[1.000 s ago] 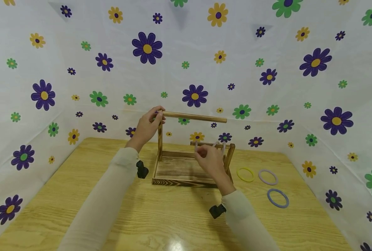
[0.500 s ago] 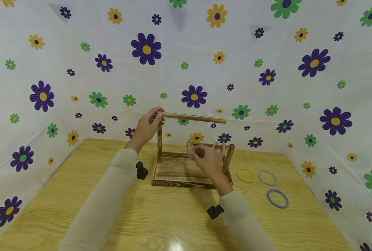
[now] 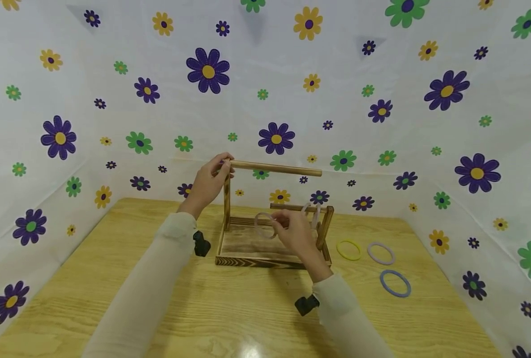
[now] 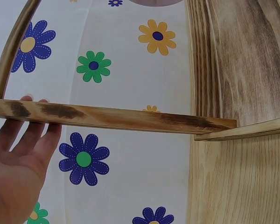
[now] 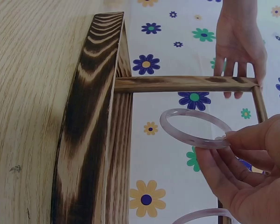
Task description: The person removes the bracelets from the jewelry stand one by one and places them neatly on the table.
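Note:
A translucent pale bangle (image 5: 177, 133) is pinched between the thumb and fingers of my right hand (image 3: 295, 229), off the free end of the short lower bar (image 3: 285, 206). Two similar pale bangles (image 3: 316, 214) hang on that bar near its right post. My left hand (image 3: 208, 181) holds the top of the tall left post (image 4: 107, 115) of the wooden stand, where the long upper bar (image 3: 276, 168) joins it. In the left wrist view its fingers wrap behind the post. Nothing hangs on the upper bar.
The stand's wooden tray base (image 3: 261, 261) sits on the table (image 3: 193, 308). To its right lie a yellow bangle (image 3: 349, 250), a lilac bangle (image 3: 380, 253) and a blue bangle (image 3: 395, 284). A flower-printed cloth (image 3: 265, 59) rises behind and at both sides.
My right hand has drawn the pale bangle leftward off the lower bar's free end and turned it, so its ring shows. The left hand stays on the post.

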The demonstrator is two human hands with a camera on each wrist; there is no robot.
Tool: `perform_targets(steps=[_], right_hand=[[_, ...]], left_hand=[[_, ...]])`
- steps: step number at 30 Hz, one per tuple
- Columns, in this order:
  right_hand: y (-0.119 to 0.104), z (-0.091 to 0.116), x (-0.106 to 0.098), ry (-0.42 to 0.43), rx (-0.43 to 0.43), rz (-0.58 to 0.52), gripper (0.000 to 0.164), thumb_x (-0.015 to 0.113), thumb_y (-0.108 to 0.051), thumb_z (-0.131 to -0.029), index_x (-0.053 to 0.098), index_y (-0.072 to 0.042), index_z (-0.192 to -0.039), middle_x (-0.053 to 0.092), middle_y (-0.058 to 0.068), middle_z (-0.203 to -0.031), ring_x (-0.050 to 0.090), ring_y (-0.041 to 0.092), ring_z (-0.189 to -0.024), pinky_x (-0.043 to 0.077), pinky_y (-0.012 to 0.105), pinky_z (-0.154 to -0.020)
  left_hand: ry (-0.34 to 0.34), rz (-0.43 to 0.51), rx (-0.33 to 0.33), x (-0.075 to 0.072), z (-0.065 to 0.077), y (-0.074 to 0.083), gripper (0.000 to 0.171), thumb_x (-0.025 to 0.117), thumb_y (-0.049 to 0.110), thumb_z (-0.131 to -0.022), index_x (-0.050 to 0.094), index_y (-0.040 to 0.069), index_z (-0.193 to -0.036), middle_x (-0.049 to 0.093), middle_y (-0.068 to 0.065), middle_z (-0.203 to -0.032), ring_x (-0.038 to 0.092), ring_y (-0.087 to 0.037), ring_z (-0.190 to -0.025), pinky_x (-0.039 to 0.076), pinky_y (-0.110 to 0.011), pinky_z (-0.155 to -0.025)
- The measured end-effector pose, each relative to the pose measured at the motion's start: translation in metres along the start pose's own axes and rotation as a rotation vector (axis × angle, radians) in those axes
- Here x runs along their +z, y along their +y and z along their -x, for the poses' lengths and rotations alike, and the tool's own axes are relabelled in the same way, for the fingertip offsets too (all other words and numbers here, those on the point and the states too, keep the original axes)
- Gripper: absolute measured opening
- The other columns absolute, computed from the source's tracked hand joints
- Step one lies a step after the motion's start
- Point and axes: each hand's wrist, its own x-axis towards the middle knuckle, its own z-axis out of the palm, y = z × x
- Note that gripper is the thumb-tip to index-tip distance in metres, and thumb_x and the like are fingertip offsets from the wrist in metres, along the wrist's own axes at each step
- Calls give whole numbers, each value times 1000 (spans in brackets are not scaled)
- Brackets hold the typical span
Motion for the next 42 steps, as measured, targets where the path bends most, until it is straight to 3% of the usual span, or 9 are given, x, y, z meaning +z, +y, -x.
perform_targets(steps=[14,24,36,42], right_hand=[[1,9,-12,-65,19,-71,17,65,-6,-100,75,-1,-113,77,18,-103,76,30,-89,64,39,-76],[5,16,-19,-68,6,-42,18,65,-6,-101,74,0,-114,77,19,-103,76,29,-87,63,40,-76],[15,21,-24,-73,-52,-38,15,67,-5,-99,75,1,-110,77,18,-99,77,27,-82,63,33,-70],[17,25,-29,-90,-24,-53,16,66,-4,-99,75,2,-112,76,19,-99,76,29,-84,63,34,-72]], left_hand=[[6,7,10,0,0,-1,42,41,40,-112,53,16,-145,66,-17,-124,68,-32,-117,55,-47,-104],[2,23,11,0,0,0,44,41,39,-112,52,13,-145,65,-18,-124,66,-36,-120,54,-48,-106],[0,26,19,0,-1,-4,44,41,41,-112,53,14,-144,65,-19,-124,65,-38,-121,54,-48,-106],[0,26,14,-1,-2,-4,42,41,41,-112,53,17,-144,66,-18,-124,65,-39,-121,54,-48,-106]])
